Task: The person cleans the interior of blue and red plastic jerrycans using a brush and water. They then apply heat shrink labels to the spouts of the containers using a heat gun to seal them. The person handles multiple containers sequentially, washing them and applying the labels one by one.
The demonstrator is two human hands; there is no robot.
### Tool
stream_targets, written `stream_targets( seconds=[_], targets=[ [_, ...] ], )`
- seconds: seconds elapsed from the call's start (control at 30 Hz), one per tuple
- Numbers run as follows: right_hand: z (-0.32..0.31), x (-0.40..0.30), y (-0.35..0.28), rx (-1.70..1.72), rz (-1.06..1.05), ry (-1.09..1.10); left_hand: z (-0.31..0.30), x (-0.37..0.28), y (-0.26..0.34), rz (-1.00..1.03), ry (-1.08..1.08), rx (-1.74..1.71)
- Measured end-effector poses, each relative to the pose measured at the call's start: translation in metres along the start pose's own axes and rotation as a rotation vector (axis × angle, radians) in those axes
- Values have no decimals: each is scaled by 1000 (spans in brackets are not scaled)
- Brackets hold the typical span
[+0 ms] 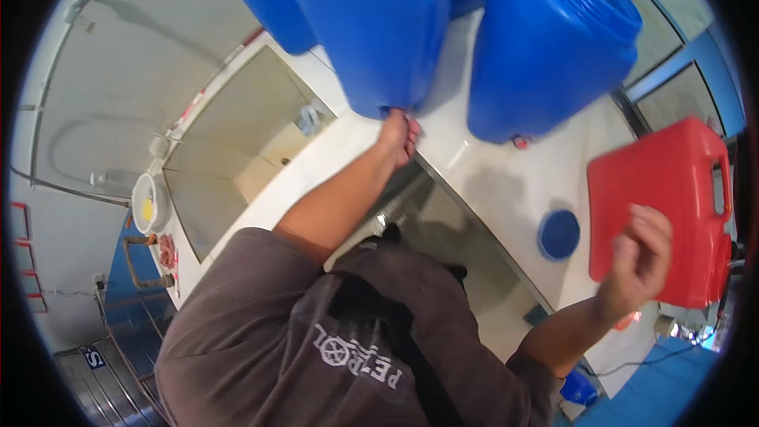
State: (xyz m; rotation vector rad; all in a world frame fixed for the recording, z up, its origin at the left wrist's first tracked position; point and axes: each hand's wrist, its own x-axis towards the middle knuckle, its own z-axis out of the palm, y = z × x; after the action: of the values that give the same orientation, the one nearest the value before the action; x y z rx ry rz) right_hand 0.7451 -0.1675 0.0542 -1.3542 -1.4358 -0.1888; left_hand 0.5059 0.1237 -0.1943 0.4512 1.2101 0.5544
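My left hand (400,134) is at the bottom edge of the middle blue plastic drum (379,35), its fingers curled around something small there, probably a tap; the hand hides most of it. My right hand (640,255) is raised with fingers bent and apart, in front of a red plastic jerrycan (640,190), holding nothing visible. To the right of the middle drum another blue drum (533,59) has a small red fitting (521,142) low on its side. A round blue lid (558,234) lies on the white counter (498,190) beside the jerrycan.
A deep sink basin (219,136) lies at the left, with a blue cloth (308,120) near its corner. A white bucket (148,204) and a pipe (139,264) are by its far left end. One more blue drum (276,0) stands upper left.
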Motion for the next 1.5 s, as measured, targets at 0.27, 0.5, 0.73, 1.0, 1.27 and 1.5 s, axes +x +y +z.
stream_targets(
  seconds=[0.27,0.5,0.73,1.0,1.27,1.5],
  targets=[
    [107,-8,-3,252,358,-589,-89,-164,191,739,-596,946],
    [212,15,22,367,396,-725,-122,-141,466,1823,1038,1650],
    [289,-23,88,369,594,-548,-62,-171,458,923,1266,1924],
    [335,-32,130,601,464,-536,-221,-257,372,1390,851,1456],
    [496,32,85,613,143,-787,-265,-430,241,1013,1082,1487],
    [533,110,33,521,142,-578,-230,-425,221,1084,888,1639]
  ],
)
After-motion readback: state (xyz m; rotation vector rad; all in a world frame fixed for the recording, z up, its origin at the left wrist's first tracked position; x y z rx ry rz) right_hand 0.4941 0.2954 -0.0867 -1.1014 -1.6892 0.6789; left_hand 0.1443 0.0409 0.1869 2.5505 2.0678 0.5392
